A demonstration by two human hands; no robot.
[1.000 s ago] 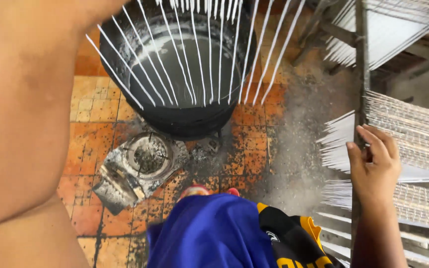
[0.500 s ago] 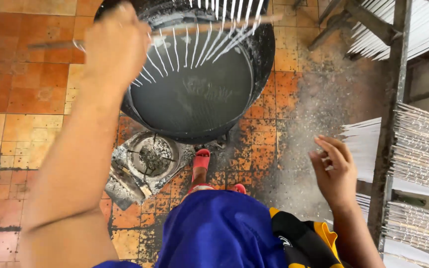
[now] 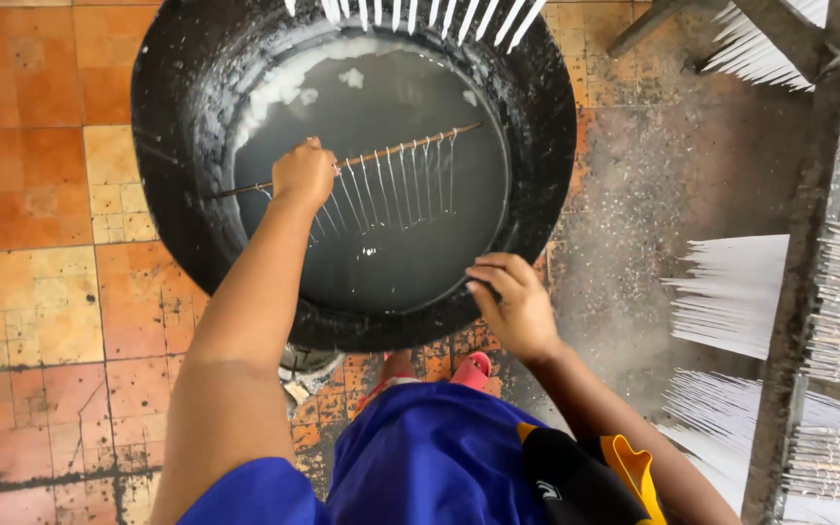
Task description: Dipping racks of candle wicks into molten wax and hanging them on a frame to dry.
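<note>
Stained orange tile floor (image 3: 31, 194)

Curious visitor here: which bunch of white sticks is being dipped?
The row hanging from the rod held by the left hand over the pot; the others sit on the rack.

Left hand (image 3: 303, 173) has dropped from up near the camera down into the black pot (image 3: 177, 117), holding the stick (image 3: 381, 154) so its hanging white strands dip toward the liquid. Right hand (image 3: 512, 303) left the rack (image 3: 809, 282), now touching the pot rim.
</note>
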